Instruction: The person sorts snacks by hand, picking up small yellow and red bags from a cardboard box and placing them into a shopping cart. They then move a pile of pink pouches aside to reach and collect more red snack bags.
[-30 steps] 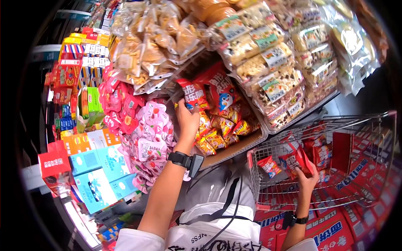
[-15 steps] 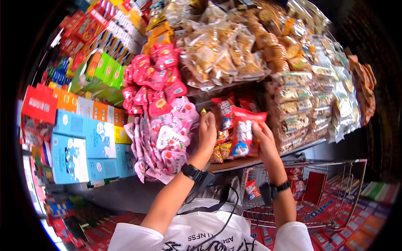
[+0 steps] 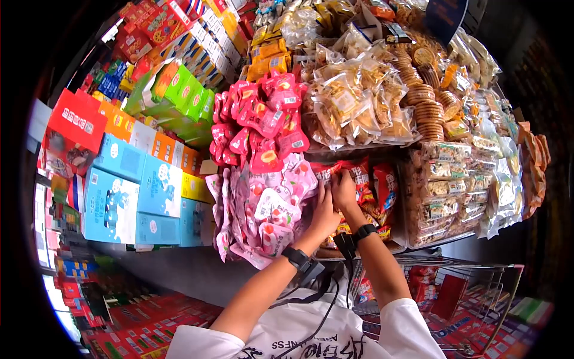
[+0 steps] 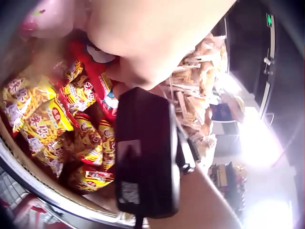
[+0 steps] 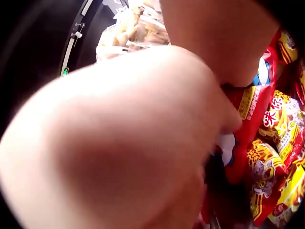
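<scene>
Both hands reach into a cardboard box of snacks. My right hand (image 3: pixel 344 192) bends its fingers at the edge of a red snack bag (image 3: pixel 362 180) printed with white characters. In the right wrist view, a finger meets a red bag (image 5: pixel 255 112) with a cartoon figure. My left hand (image 3: pixel 324 212) is close beside the right one, just below another red snack bag (image 3: pixel 324 172); its fingertips are partly hidden, and I cannot tell whether they grip. A third red bag (image 3: pixel 385 186) leans at the box's right side. Small yellow snack packets (image 4: pixel 47 121) lie beneath.
Pink pouches (image 3: pixel 278 206) and darker pink packs (image 3: pixel 266 119) are heaped left of the box. Bagged crackers (image 3: pixel 353 99) pile up behind it, and wrapped nougat-like bars (image 3: pixel 445 185) stack on the right. A wire shopping cart (image 3: pixel 511 299) stands at the front right.
My right hand lifted a red bag from the cart to over the box, and is now down inside among the bags beside my left hand. The head view has shifted, showing more of the display.
</scene>
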{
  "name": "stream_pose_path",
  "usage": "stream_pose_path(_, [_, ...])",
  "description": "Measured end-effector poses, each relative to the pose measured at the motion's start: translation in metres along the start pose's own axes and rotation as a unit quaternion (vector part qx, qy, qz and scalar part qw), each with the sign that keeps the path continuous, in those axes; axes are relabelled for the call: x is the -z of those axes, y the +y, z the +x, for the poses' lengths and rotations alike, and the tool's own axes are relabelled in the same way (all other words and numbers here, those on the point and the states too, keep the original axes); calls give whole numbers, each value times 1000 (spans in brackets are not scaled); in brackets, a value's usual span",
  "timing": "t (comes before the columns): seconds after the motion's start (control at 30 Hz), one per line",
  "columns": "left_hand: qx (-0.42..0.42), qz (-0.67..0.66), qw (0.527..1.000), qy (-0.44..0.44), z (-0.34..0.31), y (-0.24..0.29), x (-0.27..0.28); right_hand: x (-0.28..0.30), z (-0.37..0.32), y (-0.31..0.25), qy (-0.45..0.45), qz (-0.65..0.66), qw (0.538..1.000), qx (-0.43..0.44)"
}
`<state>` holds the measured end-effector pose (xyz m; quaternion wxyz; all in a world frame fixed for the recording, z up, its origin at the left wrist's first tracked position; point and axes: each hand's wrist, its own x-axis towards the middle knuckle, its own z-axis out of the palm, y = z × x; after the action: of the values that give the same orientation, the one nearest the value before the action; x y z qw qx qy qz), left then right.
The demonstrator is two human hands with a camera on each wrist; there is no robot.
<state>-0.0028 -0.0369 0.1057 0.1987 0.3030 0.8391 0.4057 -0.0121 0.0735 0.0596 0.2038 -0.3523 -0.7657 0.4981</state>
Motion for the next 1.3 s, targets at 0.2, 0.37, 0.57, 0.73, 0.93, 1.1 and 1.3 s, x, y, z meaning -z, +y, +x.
stream_pose_path(0.2, [-25, 286, 953, -94, 0, 22, 1, 81, -58, -19, 9, 150, 986, 70])
stream_pose_path(0.37, [-123, 318, 939, -35, 15, -3, -17, 185, -174, 28, 218, 242, 942, -82])
stream_pose_path(0.57, [-160, 405, 900, -14, 25, -9, -34, 203, -304, 197, 219, -60, 932, -282])
stream_pose_path(0.73, [-123, 346, 929, -39, 28, 3, -28, 114, -375, 346, -32, -135, 920, -368])
stream_pose_path(0.93, [-196, 295, 935, 12, 19, 17, -34, 44, -379, 369, -66, -222, 841, -489])
stream_pose_path(1.1, [-133, 188, 973, -6, 2, 18, -37, 63, -348, 334, -93, -246, 804, -533])
stream_pose_path(1.3, [6, -73, 996, 55, -22, 16, -15, 99, -379, 353, 194, 118, 847, -482])
